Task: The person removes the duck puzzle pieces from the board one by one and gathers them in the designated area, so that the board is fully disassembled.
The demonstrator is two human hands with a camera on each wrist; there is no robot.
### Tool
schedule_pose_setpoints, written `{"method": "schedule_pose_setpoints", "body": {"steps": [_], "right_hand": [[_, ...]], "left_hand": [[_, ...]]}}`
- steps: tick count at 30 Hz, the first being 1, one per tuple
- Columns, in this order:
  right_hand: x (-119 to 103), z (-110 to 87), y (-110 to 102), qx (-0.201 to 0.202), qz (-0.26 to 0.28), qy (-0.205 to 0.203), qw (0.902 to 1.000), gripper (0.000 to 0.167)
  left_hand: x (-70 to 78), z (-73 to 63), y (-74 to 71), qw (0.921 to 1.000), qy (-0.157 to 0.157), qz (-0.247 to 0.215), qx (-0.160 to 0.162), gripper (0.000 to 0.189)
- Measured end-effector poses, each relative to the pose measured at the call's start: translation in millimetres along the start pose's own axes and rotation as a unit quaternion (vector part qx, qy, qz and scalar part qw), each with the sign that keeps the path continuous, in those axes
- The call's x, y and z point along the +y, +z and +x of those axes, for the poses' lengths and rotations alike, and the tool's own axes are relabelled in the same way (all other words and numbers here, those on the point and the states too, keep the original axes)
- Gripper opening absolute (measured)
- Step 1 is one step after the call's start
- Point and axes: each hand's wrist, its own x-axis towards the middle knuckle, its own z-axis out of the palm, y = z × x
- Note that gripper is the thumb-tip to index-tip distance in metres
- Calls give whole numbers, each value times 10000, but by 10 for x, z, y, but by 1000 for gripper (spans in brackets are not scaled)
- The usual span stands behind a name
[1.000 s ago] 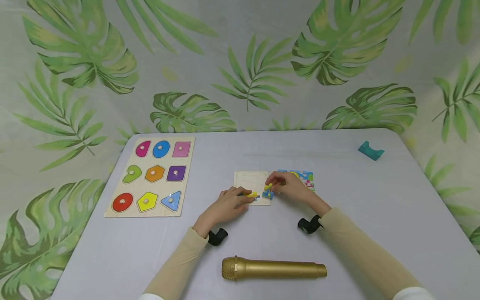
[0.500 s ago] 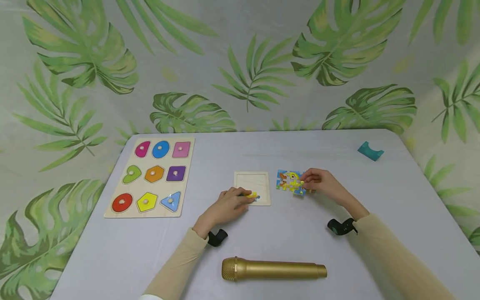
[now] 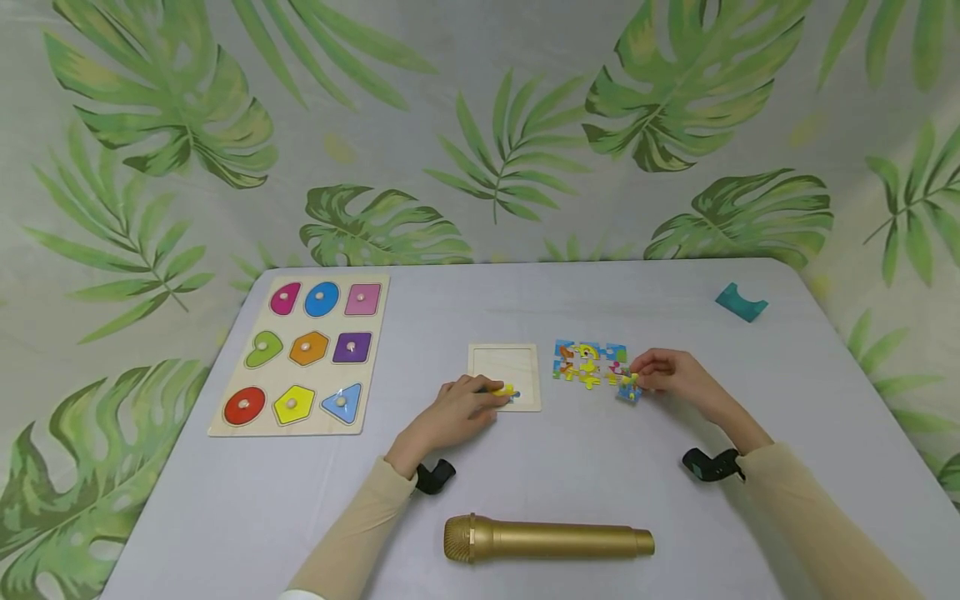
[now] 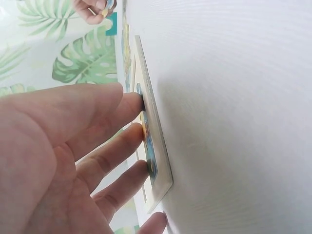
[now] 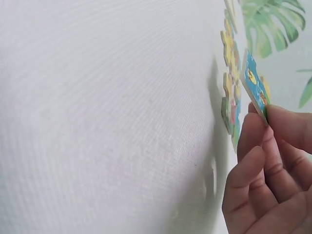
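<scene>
My right hand (image 3: 678,377) pinches a blue-and-yellow jigsaw piece (image 3: 628,392) between thumb and fingers at the lower right of the loose pieces. In the right wrist view this piece (image 5: 256,80) is tilted, its printed face showing. Several other jigsaw pieces (image 3: 588,367) lie grouped on the table. To their left is a square wooden puzzle tray (image 3: 504,365). Fingertips of my left hand (image 3: 457,408) rest on pieces (image 3: 512,390) along its near edge, partly hidden by the fingers. The left wrist view shows these fingers (image 4: 109,161) loosely extended against the tray.
A wooden shape board (image 3: 292,392) with knobbed colored shapes lies on the left. A gold microphone (image 3: 555,539) lies across the front, close below both wrists. At the back right stands a small teal curved block (image 3: 741,302). A leaf-patterned cloth hangs behind the table.
My right hand has carried its jigsaw piece from the tray's right edge, past the grouped pieces, to their lower right. My left hand has stayed in place on the tray.
</scene>
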Motion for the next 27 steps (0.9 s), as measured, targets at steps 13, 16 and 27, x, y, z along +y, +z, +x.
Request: {"method": "schedule_pose_setpoints", "body": {"steps": [13,16,27], "right_hand": [[-65,15,163,-174,-1098,-553,9923,10],[-99,13,213,45,-1447,-656,9873,8],[-64,26,277,324,-2205,-980,9699,10]], "left_hand": [[-19,-6,20,9999,-19,121,-36,35],[-30,-11,17,9998,41,183,-18,36],[-80,-82,-6,9994,317,60,107,33]]}}
